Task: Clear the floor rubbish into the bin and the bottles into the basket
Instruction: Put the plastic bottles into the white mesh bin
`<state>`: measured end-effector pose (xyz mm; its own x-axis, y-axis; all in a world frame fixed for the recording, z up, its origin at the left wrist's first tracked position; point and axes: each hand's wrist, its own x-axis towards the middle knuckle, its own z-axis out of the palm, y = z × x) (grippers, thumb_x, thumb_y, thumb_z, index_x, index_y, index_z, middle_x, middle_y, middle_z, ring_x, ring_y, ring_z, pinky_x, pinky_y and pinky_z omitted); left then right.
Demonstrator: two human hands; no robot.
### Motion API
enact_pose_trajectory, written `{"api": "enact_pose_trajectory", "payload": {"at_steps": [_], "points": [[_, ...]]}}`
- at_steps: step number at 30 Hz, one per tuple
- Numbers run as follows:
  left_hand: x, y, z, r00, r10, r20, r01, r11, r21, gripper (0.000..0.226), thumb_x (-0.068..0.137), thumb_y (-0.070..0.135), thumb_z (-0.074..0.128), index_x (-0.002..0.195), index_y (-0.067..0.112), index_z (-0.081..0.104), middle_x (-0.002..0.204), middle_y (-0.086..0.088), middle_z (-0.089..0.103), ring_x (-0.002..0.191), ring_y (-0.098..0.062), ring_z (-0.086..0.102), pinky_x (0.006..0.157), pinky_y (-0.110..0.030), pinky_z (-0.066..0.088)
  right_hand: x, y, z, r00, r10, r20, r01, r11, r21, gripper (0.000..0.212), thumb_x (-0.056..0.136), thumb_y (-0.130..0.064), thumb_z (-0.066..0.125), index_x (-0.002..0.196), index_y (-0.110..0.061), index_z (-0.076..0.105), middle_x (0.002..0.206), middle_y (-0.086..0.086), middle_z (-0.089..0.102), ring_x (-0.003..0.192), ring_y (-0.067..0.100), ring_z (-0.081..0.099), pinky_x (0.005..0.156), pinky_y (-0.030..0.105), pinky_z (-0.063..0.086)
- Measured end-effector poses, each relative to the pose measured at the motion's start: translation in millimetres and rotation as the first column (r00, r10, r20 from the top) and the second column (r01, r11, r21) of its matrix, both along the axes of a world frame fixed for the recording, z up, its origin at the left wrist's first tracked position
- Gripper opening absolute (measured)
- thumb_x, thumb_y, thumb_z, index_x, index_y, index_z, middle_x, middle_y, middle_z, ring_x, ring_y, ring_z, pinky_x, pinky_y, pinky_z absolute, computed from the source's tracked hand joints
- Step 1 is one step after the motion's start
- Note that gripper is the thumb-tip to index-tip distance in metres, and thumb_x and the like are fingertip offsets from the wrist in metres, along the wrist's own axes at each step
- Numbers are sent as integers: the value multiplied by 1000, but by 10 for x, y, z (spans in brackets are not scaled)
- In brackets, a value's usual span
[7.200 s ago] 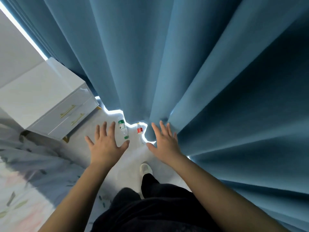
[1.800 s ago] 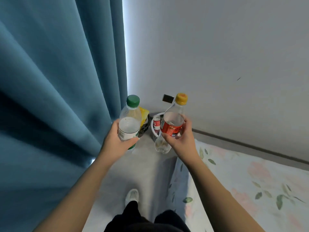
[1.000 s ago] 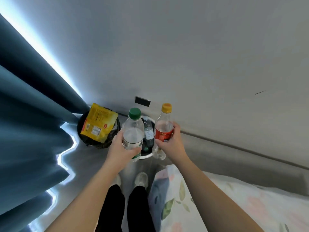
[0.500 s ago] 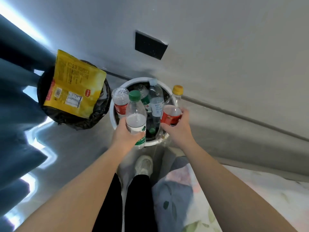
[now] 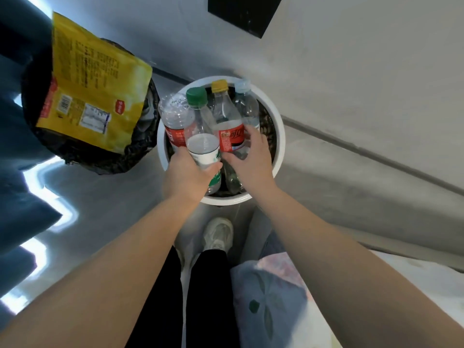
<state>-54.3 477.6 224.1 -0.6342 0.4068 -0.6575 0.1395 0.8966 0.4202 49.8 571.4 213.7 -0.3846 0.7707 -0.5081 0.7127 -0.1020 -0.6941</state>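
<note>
Over the white basket (image 5: 280,136), two bottles are held, one in each hand.

Four bottles are counted: the green-capped bottle (image 5: 200,136) is gripped by the closed left hand (image 5: 185,179), the yellow-capped bottle (image 5: 227,124) by the closed right hand (image 5: 251,162), and two more stand inside. One black-lined bin (image 5: 120,156) is seen beside the basket, topped by one yellow packet (image 5: 90,91), on a grey floor (image 5: 105,202) against a pale wall (image 5: 364,71).

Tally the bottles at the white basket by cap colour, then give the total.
Green cap: 1
Yellow cap: 1
Pale blue cap: 1
Cap hidden, bottle base facing the camera: 1
Total: 4 bottles that can be told apart at the white basket
</note>
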Motion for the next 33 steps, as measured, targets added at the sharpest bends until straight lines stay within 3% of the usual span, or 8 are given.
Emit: {"api": "enact_pose_trajectory", "payload": {"at_steps": [5,10,13,17,20,26,30,33], "points": [[-47,79,-3,998,-56,29,56,998,-1,61,72,52,75,115,13,56,110,-5,67,99,-26,63,81,-42,53,-3,14,24,998,-44,47,45,999,-15,71,77,-15,79,138,-22,44,129,0,45,111,11,52,102,36,46],[-97,138,-60,991,-133,26,134,990,-40,62,72,55,74,113,11,58,104,-6,68,91,-25,64,71,-35,52,40,35,-17,990,44,131,-45,999,-2,70,78,-16,78,137,-23,43,124,-1,49,105,10,50,97,29,44],[-112,204,-63,981,-180,71,186,978,-91,55,75,56,72,107,13,61,94,-5,66,81,-22,59,64,-30,44,12,23,-77,977,56,205,-60,998,13,58,79,-18,78,129,-18,48,118,2,53,96,10,46,86,28,43],[-139,276,-70,978,-171,119,188,971,-146,60,70,64,72,100,13,61,86,-4,64,78,-22,60,61,-29,42,-10,51,-97,950,88,299,-103,994,36,50,81,-27,77,120,-17,48,115,3,56,97,19,55,74,30,40],[-158,245,-70,975,-165,149,183,975,-123,60,69,61,73,107,16,62,94,-2,67,85,-21,62,67,-29,49,19,58,-61,920,134,368,-140,990,-11,59,79,-34,77,129,-19,48,122,2,57,107,22,57,82,36,49],[-162,99,-23,975,-129,180,146,985,-89,75,69,46,80,128,15,46,120,-2,63,109,-22,60,82,-30,48,208,-43,-36,893,193,406,-161,980,-113,62,77,-29,79,131,-17,49,126,5,55,114,24,56,93,39,49],[-210,-67,98,973,-220,77,224,973,-61,61,73,33,77,124,16,49,122,-2,58,110,-23,57,85,-35,49,303,-69,50,918,101,382,-124,992,35,52,84,-34,65,131,-18,50,127,4,48,118,23,49,97,39,44],[-329,-285,125,964,-247,-94,235,964,-127,45,80,26,69,122,19,55,126,-7,46,112,-28,51,89,-42,48,387,-63,105,845,114,522,-214,968,134,61,86,-30,58,143,-22,36,147,6,32,134,25,32,105,44,34]]}}
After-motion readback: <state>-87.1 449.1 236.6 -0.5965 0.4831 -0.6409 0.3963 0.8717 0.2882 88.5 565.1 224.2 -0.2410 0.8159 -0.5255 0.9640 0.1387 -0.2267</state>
